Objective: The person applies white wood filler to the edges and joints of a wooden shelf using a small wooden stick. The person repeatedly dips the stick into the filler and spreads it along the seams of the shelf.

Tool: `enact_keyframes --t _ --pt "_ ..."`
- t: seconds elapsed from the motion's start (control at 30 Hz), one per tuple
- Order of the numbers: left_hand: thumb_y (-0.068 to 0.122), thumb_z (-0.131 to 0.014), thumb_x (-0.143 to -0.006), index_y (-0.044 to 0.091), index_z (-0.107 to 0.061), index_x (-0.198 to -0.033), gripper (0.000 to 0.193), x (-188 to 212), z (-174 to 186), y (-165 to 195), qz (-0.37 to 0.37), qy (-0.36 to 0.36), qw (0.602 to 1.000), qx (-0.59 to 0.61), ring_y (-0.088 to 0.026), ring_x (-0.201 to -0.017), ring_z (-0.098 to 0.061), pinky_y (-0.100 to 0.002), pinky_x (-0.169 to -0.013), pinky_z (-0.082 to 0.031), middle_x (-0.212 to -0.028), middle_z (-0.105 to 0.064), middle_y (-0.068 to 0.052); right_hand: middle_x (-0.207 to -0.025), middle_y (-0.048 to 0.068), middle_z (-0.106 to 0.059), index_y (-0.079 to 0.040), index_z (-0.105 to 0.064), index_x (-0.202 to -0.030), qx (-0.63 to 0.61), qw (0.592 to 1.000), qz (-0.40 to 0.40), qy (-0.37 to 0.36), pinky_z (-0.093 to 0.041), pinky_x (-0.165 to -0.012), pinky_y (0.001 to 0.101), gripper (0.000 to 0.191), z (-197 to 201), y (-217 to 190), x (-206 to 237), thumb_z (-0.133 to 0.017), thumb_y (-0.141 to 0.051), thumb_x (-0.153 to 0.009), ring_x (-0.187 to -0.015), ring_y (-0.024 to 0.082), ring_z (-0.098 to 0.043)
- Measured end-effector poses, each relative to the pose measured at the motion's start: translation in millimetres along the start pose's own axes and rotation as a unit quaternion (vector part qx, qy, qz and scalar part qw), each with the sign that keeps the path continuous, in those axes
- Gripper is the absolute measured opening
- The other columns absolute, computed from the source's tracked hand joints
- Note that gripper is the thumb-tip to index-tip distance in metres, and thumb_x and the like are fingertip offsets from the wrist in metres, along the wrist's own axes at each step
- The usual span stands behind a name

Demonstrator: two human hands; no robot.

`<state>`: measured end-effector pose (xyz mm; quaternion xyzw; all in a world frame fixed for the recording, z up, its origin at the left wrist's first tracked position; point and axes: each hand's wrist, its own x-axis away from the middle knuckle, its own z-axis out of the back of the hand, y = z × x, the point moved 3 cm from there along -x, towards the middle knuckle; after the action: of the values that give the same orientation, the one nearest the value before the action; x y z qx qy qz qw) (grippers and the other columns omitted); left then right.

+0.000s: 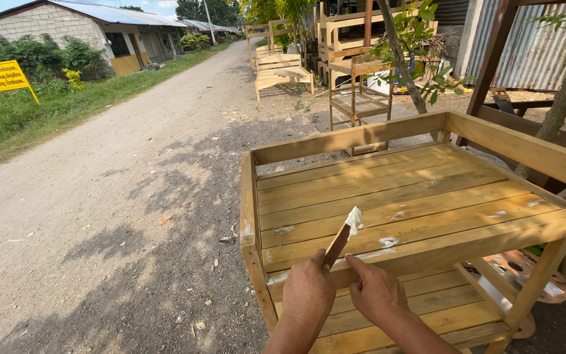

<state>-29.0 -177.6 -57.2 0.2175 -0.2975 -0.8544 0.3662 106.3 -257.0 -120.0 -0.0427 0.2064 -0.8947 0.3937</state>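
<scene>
A slatted wooden rack (420, 190) of pale planks with a raised rim on three sides stands in front of me. My left hand (309, 292) grips a thin wooden spatula (343, 236) whose tip carries a lump of white putty, held just above the front slats. My right hand (376, 292) rests beside it at the front rail, index finger stretched toward the spatula, holding nothing. Several white putty patches (388, 242) dot the slats.
A gravel road (132, 164) runs along the left past grass and a yellow sign (1, 77). More unfinished wooden furniture (358, 92) and a thin tree trunk (404, 59) stand behind the rack. A round lid-like object (525, 269) lies under the rack's right side.
</scene>
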Motion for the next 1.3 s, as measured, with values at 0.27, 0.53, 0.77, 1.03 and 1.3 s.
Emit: enact_keyframes --t 0.27,0.53,0.77,1.03,1.3 --pt "0.020 -0.058 -0.096 0.009 -0.065 -0.106 0.016 0.9 3.9 -4.8 0.015 -0.015 1.000 -0.002 -0.041 -0.089 -0.071 -0.054 -0.080 -0.056 -0.086 -0.072 -0.020 -0.094 0.008 -0.076 -0.036 -0.060 -0.142 -0.083 0.996 0.013 -0.007 -0.057 -0.082 0.0427 0.058 -31.9 -8.2 -10.6 -0.061 -0.015 -0.088 -0.087 0.025 -0.071" --pt "0.019 -0.057 -0.095 0.011 -0.065 -0.105 0.015 -1.6 -1.2 -10.3 0.015 -0.005 1.000 0.005 -0.043 -0.089 -0.070 -0.055 -0.080 -0.056 -0.086 -0.072 -0.020 -0.065 0.003 -0.065 -0.036 -0.057 -0.148 -0.360 0.925 -0.045 -0.115 -0.050 -0.047 0.0347 0.067 -52.5 -3.0 -6.6 -0.052 -0.005 -0.089 -0.044 0.013 -0.054" --pt "0.018 -0.056 -0.099 0.010 -0.067 -0.106 0.015 1.5 -0.9 -9.1 0.000 0.022 1.000 0.008 -0.043 -0.088 -0.070 -0.055 -0.079 -0.056 -0.086 -0.072 -0.021 -0.059 0.004 -0.063 -0.045 -0.064 -0.141 -0.160 0.984 -0.081 -0.024 -0.052 -0.058 0.0336 0.059 -19.0 20.1 -13.3 -0.058 -0.019 -0.089 -0.048 0.014 -0.058" --pt "0.017 -0.054 -0.100 0.011 -0.066 -0.112 0.018 -0.6 -7.2 -1.7 0.019 -0.010 1.000 0.007 -0.040 -0.088 -0.073 -0.054 -0.080 -0.057 -0.087 -0.073 -0.020 -0.061 0.008 -0.063 -0.042 -0.068 -0.138 -0.203 0.966 -0.157 0.023 -0.057 -0.064 0.0356 0.052 8.1 92.8 -27.7 -0.059 -0.022 -0.090 -0.050 0.018 -0.067" --pt "0.016 -0.055 -0.098 0.010 -0.066 -0.111 0.018 -5.8 -20.1 7.0 -0.023 0.003 0.999 0.032 -0.043 -0.088 -0.070 -0.056 -0.079 -0.055 -0.087 -0.072 -0.020 -0.108 0.004 -0.073 -0.041 -0.063 -0.140 0.032 0.992 -0.098 0.075 -0.057 -0.088 0.0442 0.054 31.9 99.9 -22.4 -0.060 -0.024 -0.088 -0.096 0.029 -0.071"
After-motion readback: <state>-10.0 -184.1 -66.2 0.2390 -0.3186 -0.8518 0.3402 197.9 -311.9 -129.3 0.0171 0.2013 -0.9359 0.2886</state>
